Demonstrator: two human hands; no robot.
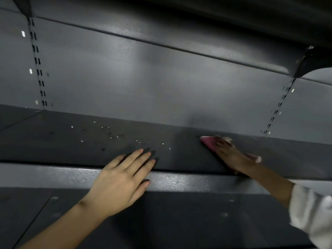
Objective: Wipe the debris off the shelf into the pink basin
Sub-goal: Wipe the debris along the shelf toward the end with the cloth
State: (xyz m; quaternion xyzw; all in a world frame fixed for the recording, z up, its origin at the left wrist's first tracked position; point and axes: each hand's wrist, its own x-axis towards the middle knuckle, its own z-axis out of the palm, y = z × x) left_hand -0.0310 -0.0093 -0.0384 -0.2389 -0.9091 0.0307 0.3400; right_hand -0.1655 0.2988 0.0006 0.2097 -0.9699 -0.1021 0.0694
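Right arm: white, seemingly fleecy sleeve [312, 212]; left forearm [71, 220] bare.

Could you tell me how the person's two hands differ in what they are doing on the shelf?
The left hand is bare and flat at the shelf's front edge, holding nothing; the right hand presses a pink cloth further back. The left hand sits just in front of the scattered crumbs; the right hand is off to their right. The right hand looks blurred, the left sharp. Both rest palm down on the same shelf.

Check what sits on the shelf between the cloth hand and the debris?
Head view: nothing. Between the right hand on the pink cloth and the nearest pale crumbs of the debris, the dark shelf surface is bare.
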